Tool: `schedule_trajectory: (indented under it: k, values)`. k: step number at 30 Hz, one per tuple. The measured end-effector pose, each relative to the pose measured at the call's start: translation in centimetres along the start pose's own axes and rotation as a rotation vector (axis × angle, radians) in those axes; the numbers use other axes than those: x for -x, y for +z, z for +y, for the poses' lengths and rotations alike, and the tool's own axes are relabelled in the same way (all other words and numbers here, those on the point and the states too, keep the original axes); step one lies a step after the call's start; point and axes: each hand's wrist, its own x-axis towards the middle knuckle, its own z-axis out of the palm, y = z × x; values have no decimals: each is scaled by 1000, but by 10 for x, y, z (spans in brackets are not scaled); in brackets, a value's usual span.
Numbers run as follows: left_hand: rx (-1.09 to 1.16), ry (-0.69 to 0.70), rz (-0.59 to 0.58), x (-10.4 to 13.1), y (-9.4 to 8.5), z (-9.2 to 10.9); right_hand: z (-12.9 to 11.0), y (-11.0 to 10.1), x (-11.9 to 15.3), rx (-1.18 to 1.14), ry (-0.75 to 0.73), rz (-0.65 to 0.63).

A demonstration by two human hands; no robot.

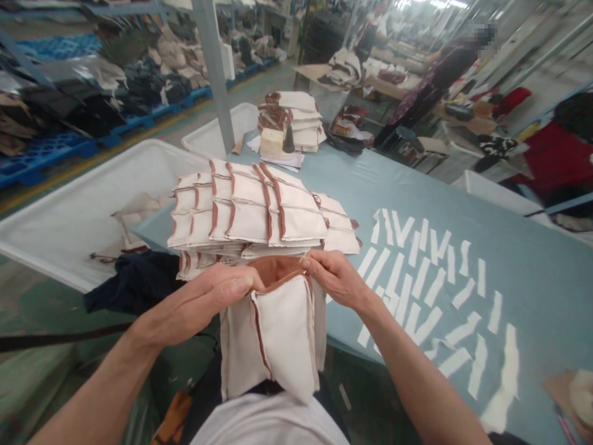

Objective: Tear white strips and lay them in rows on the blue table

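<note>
A cream fabric pouch [285, 330] with brown trim and a brown lining hangs upright before my body, its mouth spread open. My left hand [215, 293] grips the left side of the rim, fingers closed on the fabric. At the right corner of the rim, my right hand [331, 275] pinches the edge between thumb and fingers. Just beyond the pouch, a stack of similar cream pieces [250, 207] with brown edging lies on the blue-grey table [370, 179]. The underside of the pouch is hidden.
Many white strips [421, 278] lie across the table's right side. A white bin [92, 204] stands at left, with dark cloth [134, 278] by its edge. Another cream stack [303, 120] and a dark cone [288, 139] sit at the far end. A metal post [214, 74] rises beyond.
</note>
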Motion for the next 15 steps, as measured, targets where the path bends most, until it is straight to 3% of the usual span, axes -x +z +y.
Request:
schedule_trajectory:
  k: [8, 15]
  values:
    - [20, -71, -58, 1, -1, -8, 22, 23, -7, 29, 47, -7]
    - [4, -13, -58, 2, -4, -8, 26, 35, -9, -51, 68, 7]
